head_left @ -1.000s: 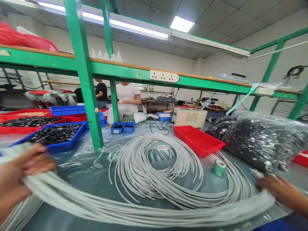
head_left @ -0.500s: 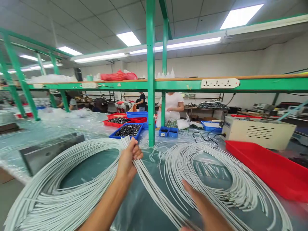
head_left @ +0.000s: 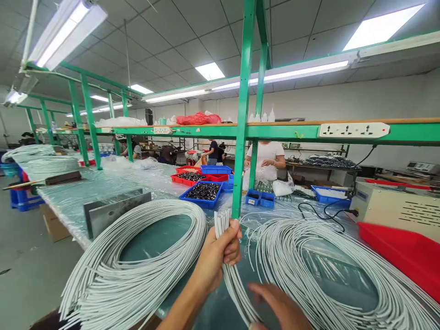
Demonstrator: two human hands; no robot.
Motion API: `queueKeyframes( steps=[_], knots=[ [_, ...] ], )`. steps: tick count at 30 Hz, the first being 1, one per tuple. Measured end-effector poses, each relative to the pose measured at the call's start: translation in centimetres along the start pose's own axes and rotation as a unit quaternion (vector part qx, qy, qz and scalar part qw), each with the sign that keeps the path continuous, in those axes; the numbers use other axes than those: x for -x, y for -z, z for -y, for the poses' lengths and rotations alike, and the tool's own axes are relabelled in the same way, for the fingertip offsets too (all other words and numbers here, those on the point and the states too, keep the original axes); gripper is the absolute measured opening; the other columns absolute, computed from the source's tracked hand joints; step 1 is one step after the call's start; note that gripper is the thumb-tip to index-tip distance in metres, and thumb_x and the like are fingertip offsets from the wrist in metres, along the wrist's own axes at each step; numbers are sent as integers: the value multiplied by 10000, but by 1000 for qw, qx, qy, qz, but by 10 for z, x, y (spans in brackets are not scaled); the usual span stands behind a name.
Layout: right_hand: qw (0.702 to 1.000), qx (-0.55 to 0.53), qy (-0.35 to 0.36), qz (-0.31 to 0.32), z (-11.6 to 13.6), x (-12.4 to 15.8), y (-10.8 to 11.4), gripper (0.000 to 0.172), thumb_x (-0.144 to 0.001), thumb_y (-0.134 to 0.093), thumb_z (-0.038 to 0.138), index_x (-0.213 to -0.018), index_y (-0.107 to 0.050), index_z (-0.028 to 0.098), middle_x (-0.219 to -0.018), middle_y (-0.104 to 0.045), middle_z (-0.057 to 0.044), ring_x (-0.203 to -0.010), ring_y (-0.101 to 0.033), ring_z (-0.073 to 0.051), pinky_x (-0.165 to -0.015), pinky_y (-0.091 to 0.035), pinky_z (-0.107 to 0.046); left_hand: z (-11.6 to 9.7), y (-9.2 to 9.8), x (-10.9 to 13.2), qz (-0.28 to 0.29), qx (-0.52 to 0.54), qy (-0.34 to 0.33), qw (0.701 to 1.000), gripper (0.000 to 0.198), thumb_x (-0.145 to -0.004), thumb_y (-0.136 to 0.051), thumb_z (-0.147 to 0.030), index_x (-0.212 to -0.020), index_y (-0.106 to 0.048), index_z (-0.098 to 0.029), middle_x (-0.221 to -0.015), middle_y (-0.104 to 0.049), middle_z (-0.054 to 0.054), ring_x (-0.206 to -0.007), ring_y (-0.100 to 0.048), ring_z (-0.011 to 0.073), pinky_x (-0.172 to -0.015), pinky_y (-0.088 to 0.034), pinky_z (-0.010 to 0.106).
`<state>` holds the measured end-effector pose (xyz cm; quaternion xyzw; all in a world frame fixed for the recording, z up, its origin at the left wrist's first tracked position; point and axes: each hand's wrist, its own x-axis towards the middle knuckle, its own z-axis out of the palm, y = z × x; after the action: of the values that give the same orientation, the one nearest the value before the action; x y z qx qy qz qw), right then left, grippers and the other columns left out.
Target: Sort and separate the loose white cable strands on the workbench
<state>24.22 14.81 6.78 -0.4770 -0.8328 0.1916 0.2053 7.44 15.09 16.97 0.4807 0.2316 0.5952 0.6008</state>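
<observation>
My left hand is closed round a bundle of thin white cables, whose cut ends stick up above the fist. The bundle runs down toward the lower edge of the view. My right hand is beside its lower part, slightly blurred, finger and thumb apart; the rest of that hand is cut off. To the left lies a large coil of white cables, and to the right a looser coil with many free ends.
A metal angle block stands behind the left coil. Near the green post are blue trays of small black parts and small blue bins. On the right are a red tray and a beige machine. A person works across the table.
The view has swung left, so the scene sits farther right. My left hand has carried the bundle's ends away from the left coil. My right hand remains low beside the bundle.
</observation>
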Motion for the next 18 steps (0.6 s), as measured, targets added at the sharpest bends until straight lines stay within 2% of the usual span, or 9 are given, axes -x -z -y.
queueKeyframes(
  steps=[2, 4, 6, 7, 8, 10, 12, 15, 18],
  knots=[
    [989, -63, 58, -122, 26, -3, 41, 528, -801, -373, 555, -1278, -377, 330, -1348, -405, -17, -1234, -356, -268, -990, -330, -459, 2, -3, -1, -6, -13, -4, 1000, 256, -825, -493, -335, -630, -486, -170, -424, -208, -106, -362, -134, 34, -369, -158, 180],
    [969, -75, 140, -191, 59, -14, 83, 497, -840, -383, 505, -1310, -296, 368, -1401, -313, 37, -1293, -249, -225, -1043, -251, -464, 3, -6, -2, -4, -20, -4, 1000, 256, -814, -505, -340, -624, -492, -170, -423, -215, -104, -362, -141, 34, -374, -163, 183],
    [935, -57, 232, -260, 91, -30, 114, 502, -861, -352, 505, -1329, -258, 350, -1413, -279, 65, -1306, -211, -168, -1076, -207, -396, 4, -9, -3, -5, -17, 4, 1000, 249, -783, -546, -319, -592, -497, -167, -411, -232, -101, -358, -157, 33, -375, -172, 185],
    [926, -44, 269, -261, 105, -38, 123, 515, -865, -337, 511, -1335, -263, 312, -1421, -265, 57, -1311, -197, -164, -1083, -190, -385, 6, -10, -4, -12, -11, 6, 1000, 245, -751, -585, -306, -569, -495, -169, -403, -247, -97, -355, -169, 35, -371, -181, 187],
    [928, -30, 295, -227, 116, -46, 129, 534, -854, -355, 523, -1326, -294, 282, -1412, -292, 42, -1302, -224, -162, -1076, -208, -375, 7, -10, -4, -24, -3, 1, 1000, 237, -708, -630, -297, -556, -496, -174, -401, -277, -91, -355, -189, 40, -365, -193, 190],
    [942, 13, 316, -110, 129, -57, 131, 563, -823, -416, 530, -1291, -374, 221, -1390, -347, -15, -1279, -283, -184, -1045, -266, -388, 8, -8, -6, -57, 18, -21, 998, 237, -599, -726, -272, -559, -508, -187, -425, -355, -75, -362, -236, 54, -345, -214, 197],
    [953, 17, 294, -66, 127, -57, 126, 623, -798, -467, 519, -1323, -327, 214, -1429, -264, -43, -1301, -235, -203, -1042, -261, -413, 5, -4, -9, -81, 39, -28, 996, 237, -573, -752, -260, -580, -528, -182, -455, -399, -66, -364, -264, 55, -321, -220, 189],
    [975, -79, 176, -109, 101, -32, 108, 805, -766, -502, 531, -1389, -57, 283, -1473, -81, -8, -1334, -108, -199, -1063, -200, -443, -5, 6, -17, -94, 95, 1, 991, 241, -780, -570, -254, -572, -527, -141, -400, -312, -86, -315, -211, 22, -296, -199, 146],
    [990, -130, 50, -22, 58, 10, 71, 1010, -657, -626, 535, -1381, 42, 315, -1430, -254, -44, -1267, -311, -238, -970, -373, -454, -16, 13, -25, -97, 166, 12, 981, 376, -896, -312, -168, -563, -482, -129, -359, -268, -93, -268, -214, 10, -285, -213, 116]
  ],
)
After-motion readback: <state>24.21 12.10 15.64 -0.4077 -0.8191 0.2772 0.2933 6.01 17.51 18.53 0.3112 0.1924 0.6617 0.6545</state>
